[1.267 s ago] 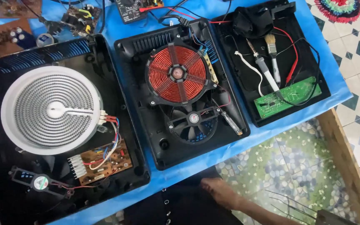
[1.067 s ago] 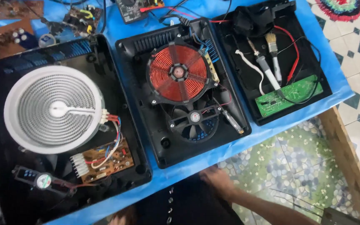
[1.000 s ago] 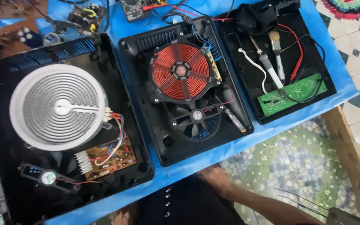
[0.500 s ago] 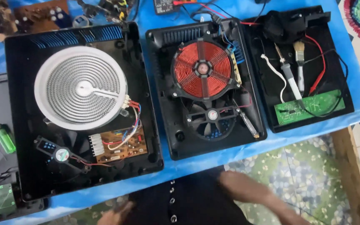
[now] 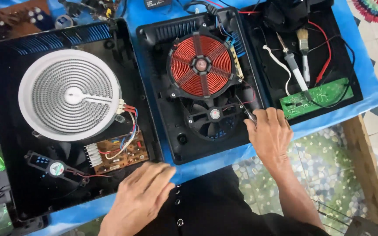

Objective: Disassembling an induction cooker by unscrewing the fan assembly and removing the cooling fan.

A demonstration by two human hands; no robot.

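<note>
Two cooktops lie open on the blue-covered desk [image 5: 364, 94], casings off, internals exposed; nothing looks refitted yet. Landmark: the round copper-red induction coil [image 5: 201, 65] in the middle black housing. Right hand [image 5: 270, 133] sits just below and right of the coil, beside the black cooling fan [image 5: 214, 116], its grip pinched together on a thin metal-tipped tool [image 5: 246, 111]; tool type unclear. Left hand [image 5: 141, 196] rests palm down, fingers loosely together and holding nothing, well below and left of the coil, at the near edge of the black housing with the white spiral radiant heating element [image 5: 69, 94].
</note>
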